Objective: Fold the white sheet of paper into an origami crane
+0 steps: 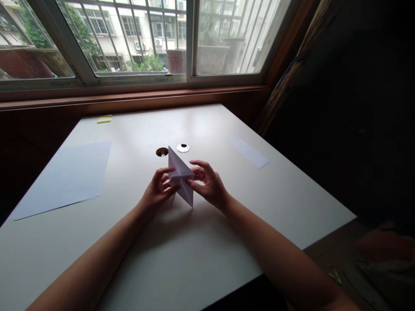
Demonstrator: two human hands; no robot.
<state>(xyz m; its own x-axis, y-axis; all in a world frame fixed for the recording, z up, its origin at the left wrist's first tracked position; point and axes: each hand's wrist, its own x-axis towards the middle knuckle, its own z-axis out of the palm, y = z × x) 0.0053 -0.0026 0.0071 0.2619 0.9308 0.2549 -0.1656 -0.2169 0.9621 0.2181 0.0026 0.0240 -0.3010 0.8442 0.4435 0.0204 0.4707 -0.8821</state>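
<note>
A folded piece of white paper (pixel 180 178), creased into pointed triangular flaps, is held just above the middle of the white table (pixel 194 242). My left hand (pixel 158 190) pinches its left side with fingers curled on the fold. My right hand (pixel 209 183) grips its right side, thumb and fingers closed on the paper's edge. One point of the paper rises toward the window and another hangs down near the tabletop.
A stack of white sheets (pixel 68 177) lies at the left of the table. A narrow paper strip (pixel 248 151) lies at the right. A cable hole (pixel 161 151) and its loose round cap (pixel 183 147) sit behind the hands. A yellow sticky pad (pixel 104 119) rests near the window sill.
</note>
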